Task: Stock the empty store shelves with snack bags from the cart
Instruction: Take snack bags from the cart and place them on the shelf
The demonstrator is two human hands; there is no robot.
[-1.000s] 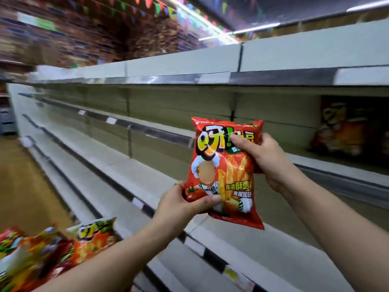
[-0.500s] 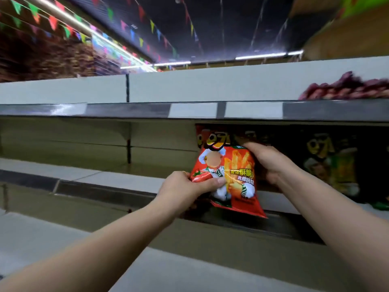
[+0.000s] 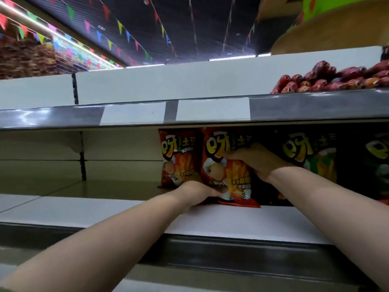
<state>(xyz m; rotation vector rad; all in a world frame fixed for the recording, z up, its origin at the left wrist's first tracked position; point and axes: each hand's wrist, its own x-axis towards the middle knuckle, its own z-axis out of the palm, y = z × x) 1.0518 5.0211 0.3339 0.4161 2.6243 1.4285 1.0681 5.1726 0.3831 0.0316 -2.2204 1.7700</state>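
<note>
On the shelf (image 3: 84, 209), your left hand (image 3: 195, 193) grips the red snack bag (image 3: 223, 165) at its lower corner and your right hand (image 3: 254, 161) clasps its right side, upright beside a second red bag (image 3: 179, 157).

— Standing at the back of the white flat metal shelf board (image 3: 242, 224): a red foil snack bag (image 3: 179, 157) printed with yellow fries.
— Resting just beside it, nearer the front: a second red foil fries bag (image 3: 227, 175); further right, a green foil snack bag (image 3: 315, 163).
— Lying heaped on the grey-railed white upper shelf (image 3: 315, 107): dark red wrapped pieces (image 3: 336, 80).
</note>
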